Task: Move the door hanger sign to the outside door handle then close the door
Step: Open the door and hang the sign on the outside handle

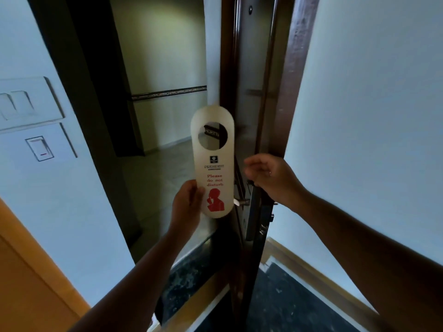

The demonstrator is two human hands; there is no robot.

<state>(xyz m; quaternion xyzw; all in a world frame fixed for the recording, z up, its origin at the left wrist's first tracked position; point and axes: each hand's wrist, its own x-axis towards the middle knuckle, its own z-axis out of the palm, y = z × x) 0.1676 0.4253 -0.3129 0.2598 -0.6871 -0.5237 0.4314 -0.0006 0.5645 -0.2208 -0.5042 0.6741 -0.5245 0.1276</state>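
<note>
My left hand point(185, 204) holds the white door hanger sign point(213, 168) upright by its lower left edge. The sign has a round hole near its top and red "Please do not disturb" print. The dark brown door point(249, 104) stands open, seen edge-on. A silver outside door handle point(241, 201) sticks out just right of the sign's bottom. My right hand point(271, 178) rests on the door's edge near the lock plate, fingers curled loosely; whether it grips the inner handle is hidden.
A white wall with a switch panel point(28, 104) and a small switch point(39, 148) is at left. The corridor point(167, 68) lies beyond the doorway. A white wall point(371, 116) stands at right, dark floor point(287, 295) below, a wooden panel point(28, 271) at lower left.
</note>
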